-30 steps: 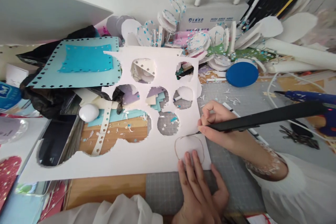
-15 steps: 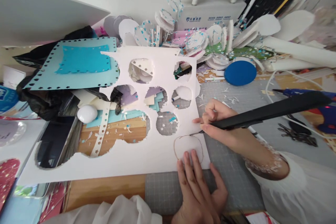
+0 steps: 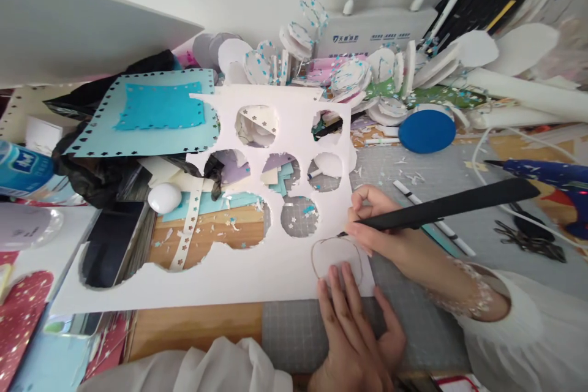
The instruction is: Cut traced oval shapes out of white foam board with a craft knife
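Note:
A white foam board [image 3: 184, 290] with several rough-edged round holes lies across the desk. Near its right end, a thin brownish line traces a rounded shape [image 3: 331, 255]. My left hand [image 3: 351, 334] presses flat there, fingertips over the lower part of the outline. My right hand [image 3: 376, 220] grips a long, black-handled cutter [image 3: 441, 205] with a thin dark tip. That tip meets the board at the top of the outline; how deep it goes I cannot tell. Part of the outline is hidden beneath my left fingers.
A grey cutting mat [image 3: 395, 165] lies under the board's right side. Behind stand white discs with blue bits [image 3: 351, 73], a blue round lid [image 3: 427, 131] and many markers [image 3: 496, 3]. A blue glue gun [image 3: 537, 174] and white cord [image 3: 480, 153] are at right, a phone [image 3: 110, 251] at left.
The whole view has shifted, so everything sits slightly further right. The cutter's tip has moved a little left along the top of the outline. My left hand stays pressed on the board.

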A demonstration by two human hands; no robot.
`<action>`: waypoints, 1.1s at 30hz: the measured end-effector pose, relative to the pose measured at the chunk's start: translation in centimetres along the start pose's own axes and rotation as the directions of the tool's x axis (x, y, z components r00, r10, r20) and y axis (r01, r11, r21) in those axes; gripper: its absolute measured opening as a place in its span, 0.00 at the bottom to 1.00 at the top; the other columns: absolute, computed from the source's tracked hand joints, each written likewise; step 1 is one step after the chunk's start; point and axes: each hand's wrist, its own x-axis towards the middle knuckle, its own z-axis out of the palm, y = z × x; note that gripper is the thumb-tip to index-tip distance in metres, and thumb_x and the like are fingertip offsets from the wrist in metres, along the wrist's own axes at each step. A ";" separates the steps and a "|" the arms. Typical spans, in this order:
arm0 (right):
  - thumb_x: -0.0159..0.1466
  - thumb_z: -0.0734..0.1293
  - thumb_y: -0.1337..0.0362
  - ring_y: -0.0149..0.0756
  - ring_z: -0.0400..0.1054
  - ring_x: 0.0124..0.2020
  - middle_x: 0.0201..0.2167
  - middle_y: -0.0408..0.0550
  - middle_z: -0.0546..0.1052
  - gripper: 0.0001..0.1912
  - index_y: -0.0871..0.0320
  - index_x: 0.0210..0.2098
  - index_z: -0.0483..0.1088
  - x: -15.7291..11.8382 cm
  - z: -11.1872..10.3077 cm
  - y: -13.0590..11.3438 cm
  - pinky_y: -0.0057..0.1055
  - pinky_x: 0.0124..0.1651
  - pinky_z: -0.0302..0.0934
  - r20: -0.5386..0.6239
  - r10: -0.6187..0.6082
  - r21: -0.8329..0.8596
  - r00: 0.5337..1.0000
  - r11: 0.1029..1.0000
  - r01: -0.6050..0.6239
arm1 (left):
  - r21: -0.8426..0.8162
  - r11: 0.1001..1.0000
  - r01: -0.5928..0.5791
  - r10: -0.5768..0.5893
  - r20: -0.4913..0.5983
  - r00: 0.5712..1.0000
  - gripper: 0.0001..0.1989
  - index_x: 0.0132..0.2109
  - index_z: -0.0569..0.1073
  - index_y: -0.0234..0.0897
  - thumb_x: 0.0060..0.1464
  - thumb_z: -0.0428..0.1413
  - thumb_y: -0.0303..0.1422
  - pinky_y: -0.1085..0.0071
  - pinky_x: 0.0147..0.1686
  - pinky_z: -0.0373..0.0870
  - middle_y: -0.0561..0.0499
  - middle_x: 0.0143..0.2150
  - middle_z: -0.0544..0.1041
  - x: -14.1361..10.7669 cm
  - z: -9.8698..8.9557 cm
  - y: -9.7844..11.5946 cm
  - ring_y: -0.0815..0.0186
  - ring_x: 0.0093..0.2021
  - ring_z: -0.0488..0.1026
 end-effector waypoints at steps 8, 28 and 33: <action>0.62 0.67 0.57 0.29 0.54 0.19 0.18 0.34 0.62 0.13 0.50 0.35 0.55 0.1 0.1 0.3 0.28 0.23 0.49 -0.007 -0.011 -0.015 1.000 1.000 0.011 | -0.008 0.999 0.036 -0.036 0.024 0.999 0.15 0.49 0.70 0.36 0.62 0.52 0.42 0.45 0.49 0.75 0.39 0.47 0.82 0.1 -0.2 0.2 0.46 0.51 0.78; 0.64 0.65 0.63 0.29 0.46 0.20 0.18 0.31 0.54 0.17 0.50 0.35 0.48 -0.2 0.2 -0.1 0.29 0.25 0.42 0.115 -0.067 0.002 0.991 0.998 0.067 | -0.017 1.000 0.022 -0.022 -0.016 1.000 0.21 0.50 0.69 0.33 0.57 0.56 0.44 0.40 0.51 0.70 0.34 0.46 0.82 -0.1 0.1 0.2 0.41 0.50 0.78; 0.62 0.66 0.64 0.29 0.44 0.19 0.17 0.31 0.51 0.17 0.50 0.33 0.48 0.1 0.4 -0.4 0.30 0.24 0.41 0.084 -0.102 -0.027 0.991 0.994 0.105 | -0.028 0.999 0.024 -0.025 -0.025 0.999 0.23 0.50 0.69 0.33 0.55 0.59 0.44 0.44 0.48 0.73 0.33 0.45 0.82 0.0 0.0 0.0 0.41 0.49 0.79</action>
